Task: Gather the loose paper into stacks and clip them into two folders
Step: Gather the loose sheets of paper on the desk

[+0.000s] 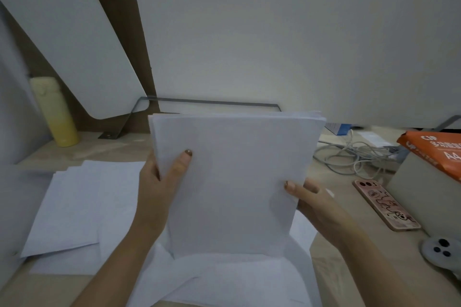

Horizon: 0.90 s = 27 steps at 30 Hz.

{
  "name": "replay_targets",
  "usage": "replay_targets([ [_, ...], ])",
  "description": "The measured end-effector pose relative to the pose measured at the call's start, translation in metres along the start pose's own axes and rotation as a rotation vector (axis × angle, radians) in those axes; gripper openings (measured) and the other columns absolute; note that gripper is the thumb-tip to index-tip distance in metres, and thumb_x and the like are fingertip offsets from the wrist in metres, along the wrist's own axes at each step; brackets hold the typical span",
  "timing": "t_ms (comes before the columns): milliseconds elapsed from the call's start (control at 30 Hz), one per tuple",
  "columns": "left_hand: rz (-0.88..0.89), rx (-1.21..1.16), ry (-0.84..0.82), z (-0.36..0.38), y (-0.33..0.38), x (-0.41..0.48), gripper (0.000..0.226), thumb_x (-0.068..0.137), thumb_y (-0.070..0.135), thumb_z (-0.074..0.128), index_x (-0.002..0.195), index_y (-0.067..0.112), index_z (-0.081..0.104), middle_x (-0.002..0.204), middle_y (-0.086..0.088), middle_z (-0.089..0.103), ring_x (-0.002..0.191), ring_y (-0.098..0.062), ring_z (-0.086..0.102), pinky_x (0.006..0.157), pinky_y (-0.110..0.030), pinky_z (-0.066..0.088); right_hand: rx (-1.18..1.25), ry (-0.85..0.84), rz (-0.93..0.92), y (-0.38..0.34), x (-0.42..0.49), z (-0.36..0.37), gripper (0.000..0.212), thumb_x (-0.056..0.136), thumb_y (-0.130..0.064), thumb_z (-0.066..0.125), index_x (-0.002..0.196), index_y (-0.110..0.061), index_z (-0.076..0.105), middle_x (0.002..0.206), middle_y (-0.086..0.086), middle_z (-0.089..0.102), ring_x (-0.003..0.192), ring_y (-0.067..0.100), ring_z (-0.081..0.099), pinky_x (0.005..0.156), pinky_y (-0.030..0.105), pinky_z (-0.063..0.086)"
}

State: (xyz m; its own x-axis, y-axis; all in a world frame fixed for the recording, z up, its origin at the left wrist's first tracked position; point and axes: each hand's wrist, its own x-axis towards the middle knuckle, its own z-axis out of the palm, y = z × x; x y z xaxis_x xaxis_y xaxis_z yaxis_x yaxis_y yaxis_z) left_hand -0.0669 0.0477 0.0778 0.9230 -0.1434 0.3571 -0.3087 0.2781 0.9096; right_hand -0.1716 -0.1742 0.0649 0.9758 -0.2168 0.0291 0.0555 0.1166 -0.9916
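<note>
Both hands pinch an upright paper stack (pixel 234 182) by its side edges: left hand (pixel 159 187), right hand (pixel 314 199). Loose sheets (pixel 74 209) lie on the bench (pixel 349 269).

A wooden desk (pixel 112 147) is carrying loose sheets (pixel 74 207) and a yellow bottle (pixel 56 112). A phone (pixel 385 204) is lying near tangled cables (pixel 354 154).

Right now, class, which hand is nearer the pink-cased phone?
Right. The right hand grips the paper stack at its right edge, just left of the phone; the left hand grips the stack's left edge, farther away.
</note>
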Motion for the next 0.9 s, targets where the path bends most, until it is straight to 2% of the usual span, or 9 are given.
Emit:
replay_targets([
  [133,-0.053,-0.058,0.012,0.008,-0.011,-0.009,0.043,0.053,0.048,0.068,0.091,0.031,0.062,0.079,0.020,0.073,0.072,-0.003,0.070,0.056,-0.016,0.053,0.061,0.016,-0.036,0.008,-0.004,0.016,0.062,0.034,-0.049,0.089,0.090,-0.026,0.076,0.097,-0.001,0.075,0.090,0.014,0.071,0.069,0.022,0.055],
  [233,0.020,-0.091,0.025,0.006,0.000,-0.006,0.037,0.055,0.044,0.069,0.089,0.031,0.060,0.076,0.023,0.072,0.070,0.002,0.068,0.056,-0.013,0.052,0.073,-0.006,-0.107,-0.010,-0.005,0.021,0.057,0.032,-0.049,0.088,0.084,-0.029,0.077,0.089,-0.005,0.076,0.083,0.010,0.072,0.066,0.020,0.055],
  [400,0.043,-0.027,-0.039,-0.007,-0.003,-0.016,0.054,0.051,0.060,0.073,0.093,0.032,0.057,0.083,0.023,0.071,0.074,0.002,0.069,0.056,-0.012,0.052,0.039,0.008,-0.049,0.003,-0.009,0.013,0.062,0.025,-0.051,0.089,0.082,-0.029,0.077,0.087,-0.004,0.076,0.080,0.011,0.072,0.063,0.019,0.055],
  [500,-0.109,-0.040,0.029,-0.001,-0.029,-0.031,0.019,0.075,0.025,0.074,0.089,0.028,0.062,0.073,0.020,0.073,0.071,-0.001,0.070,0.052,-0.013,0.052,0.044,0.036,0.025,0.029,-0.012,0.017,0.064,0.028,-0.048,0.090,0.087,-0.027,0.077,0.094,0.000,0.076,0.087,0.014,0.071,0.067,0.020,0.055],
  [567,-0.129,-0.047,0.048,0.003,-0.034,-0.033,0.017,0.080,0.013,0.069,0.087,0.027,0.062,0.070,0.020,0.072,0.066,0.000,0.069,0.051,-0.013,0.052,0.052,0.056,0.011,0.030,-0.012,0.019,0.063,0.032,-0.049,0.089,0.090,-0.028,0.076,0.097,0.001,0.075,0.091,0.017,0.071,0.070,0.022,0.055],
  [633,-0.113,-0.071,0.037,0.004,-0.027,-0.032,0.023,0.068,0.027,0.076,0.087,0.027,0.062,0.071,0.021,0.072,0.066,0.001,0.069,0.053,-0.013,0.052,0.058,0.048,-0.024,0.023,-0.012,0.017,0.060,0.034,-0.048,0.089,0.089,-0.028,0.076,0.095,0.001,0.076,0.089,0.016,0.071,0.069,0.022,0.055],
  [700,-0.097,-0.099,0.044,0.003,-0.024,-0.032,0.037,0.054,0.042,0.071,0.086,0.027,0.063,0.073,0.019,0.073,0.067,0.000,0.069,0.053,-0.013,0.051,0.059,0.027,-0.023,0.019,-0.013,0.012,0.056,0.035,-0.044,0.089,0.087,-0.026,0.077,0.092,0.000,0.076,0.085,0.015,0.072,0.066,0.022,0.055],
  [800,-0.146,-0.051,0.037,0.001,-0.041,-0.039,0.017,0.072,0.026,0.075,0.086,0.026,0.064,0.073,0.018,0.074,0.067,-0.002,0.069,0.053,-0.014,0.052,0.059,0.037,0.030,0.032,-0.017,0.010,0.048,0.040,-0.035,0.087,0.086,-0.026,0.077,0.092,0.002,0.076,0.085,0.017,0.072,0.065,0.023,0.056],
  [900,-0.184,-0.034,0.043,0.003,-0.046,-0.043,0.030,0.063,0.035,0.082,0.087,0.026,0.066,0.078,0.018,0.074,0.077,-0.007,0.070,0.059,-0.017,0.055,0.075,0.078,0.057,0.042,-0.019,0.014,0.063,0.035,-0.044,0.090,0.093,-0.022,0.076,0.101,0.007,0.074,0.094,0.023,0.070,0.071,0.026,0.056],
])
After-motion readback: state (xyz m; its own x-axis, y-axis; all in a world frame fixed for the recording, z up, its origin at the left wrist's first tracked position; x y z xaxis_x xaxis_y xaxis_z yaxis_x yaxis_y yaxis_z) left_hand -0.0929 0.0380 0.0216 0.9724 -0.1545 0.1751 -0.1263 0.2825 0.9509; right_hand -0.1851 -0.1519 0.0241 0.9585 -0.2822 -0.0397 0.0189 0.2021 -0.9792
